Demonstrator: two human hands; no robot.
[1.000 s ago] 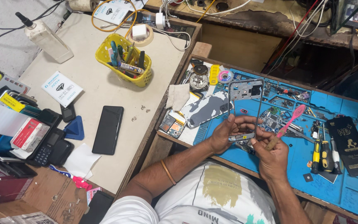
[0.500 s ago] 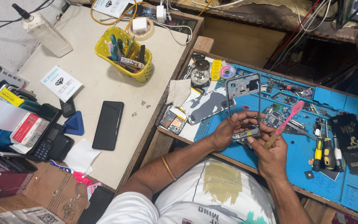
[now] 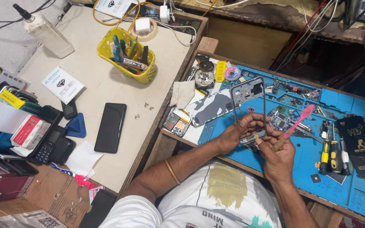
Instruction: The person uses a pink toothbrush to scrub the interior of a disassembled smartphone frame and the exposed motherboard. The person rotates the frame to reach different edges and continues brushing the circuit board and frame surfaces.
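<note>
Both forearms angle in over the blue mat (image 3: 250, 154), wrists close together. Left hand (image 3: 237, 133) curled around the bottom edge of the phone frame (image 3: 248, 107), holding it upright above the mat. Right hand (image 3: 277, 158) pinches a pink toothbrush (image 3: 294, 126), bristles pointing up-right. Beyond: yellow tool basket (image 3: 127, 57) on the side table.

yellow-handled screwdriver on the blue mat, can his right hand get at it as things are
Probably not straight away. The yellow-handled screwdriver lies uncovered on the blue mat, just right of the right hand, but that hand holds a pink toothbrush and would need to free itself first.
</note>
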